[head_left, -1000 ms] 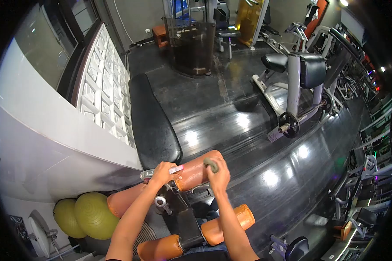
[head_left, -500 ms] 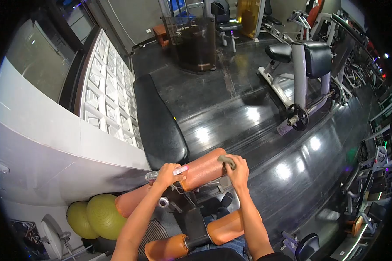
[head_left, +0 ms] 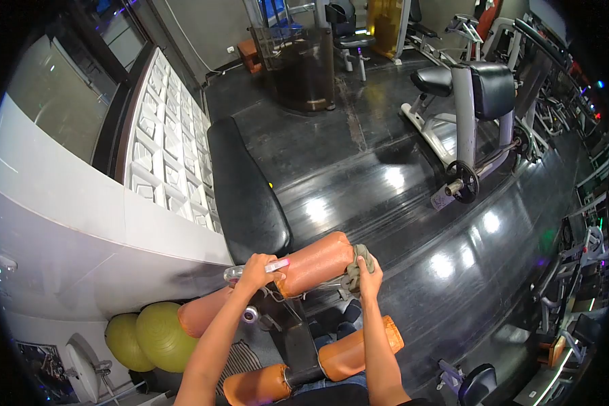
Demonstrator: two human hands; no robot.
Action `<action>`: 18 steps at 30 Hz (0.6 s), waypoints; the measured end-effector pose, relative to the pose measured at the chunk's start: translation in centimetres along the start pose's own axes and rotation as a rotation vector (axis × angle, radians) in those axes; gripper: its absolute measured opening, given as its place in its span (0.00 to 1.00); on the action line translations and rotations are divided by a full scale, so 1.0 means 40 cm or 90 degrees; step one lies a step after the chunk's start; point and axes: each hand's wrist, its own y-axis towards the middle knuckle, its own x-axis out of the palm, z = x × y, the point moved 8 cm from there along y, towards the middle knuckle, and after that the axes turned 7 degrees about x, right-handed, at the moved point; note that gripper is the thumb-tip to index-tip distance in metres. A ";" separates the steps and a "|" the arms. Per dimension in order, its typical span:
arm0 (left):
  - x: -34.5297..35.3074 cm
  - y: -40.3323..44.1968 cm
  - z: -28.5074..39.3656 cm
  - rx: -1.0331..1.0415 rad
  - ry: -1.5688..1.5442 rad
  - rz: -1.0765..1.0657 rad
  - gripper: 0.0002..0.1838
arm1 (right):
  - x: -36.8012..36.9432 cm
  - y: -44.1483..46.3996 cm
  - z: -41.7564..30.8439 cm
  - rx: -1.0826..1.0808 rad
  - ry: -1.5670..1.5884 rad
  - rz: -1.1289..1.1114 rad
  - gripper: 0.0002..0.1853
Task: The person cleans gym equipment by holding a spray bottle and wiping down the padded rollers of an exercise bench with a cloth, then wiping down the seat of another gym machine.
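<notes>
Loosely bunched, a soft olive-grey cloth [head_left: 353, 276] is pinched in the right hand [head_left: 369, 276], its folds creased and one end hanging down. It lies against the outer end of an upper roller [head_left: 314, 264], a fat cylinder covered in shiny, finely wrinkled orange-brown material. Near that roller's inner end, the left hand [head_left: 254, 273] is wrapped around a clear bottle [head_left: 233, 273] with a smooth white-and-pink top pointing toward the roller.

Below the hands, a round metal fitting [head_left: 250, 314] sits beside a dark, flat-faced post [head_left: 298, 345]. A matching roller [head_left: 205, 312] lies on the far side of the left forearm, and two brighter orange cylinders, a left lower pad [head_left: 256, 384] and a right lower pad [head_left: 342, 356], flank the post's near end. Farther out are rounded green ribbed balls [head_left: 167, 337], a long, smooth black bench [head_left: 247, 189], a white wall panel [head_left: 161, 139] of raised geometric cells, and glossy black flooring [head_left: 392, 233].
</notes>
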 end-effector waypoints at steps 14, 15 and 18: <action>0.021 0.011 -0.058 -0.035 -0.008 0.012 0.15 | 0.171 -0.307 -0.098 -0.312 -0.209 0.122 0.17; 0.020 0.009 -0.058 -0.042 0.002 0.018 0.15 | 0.191 -0.315 -0.082 -0.308 -0.231 0.078 0.17; 0.029 0.012 -0.084 -0.033 0.017 0.050 0.16 | 0.234 -0.353 -0.057 -0.349 -0.276 -0.037 0.20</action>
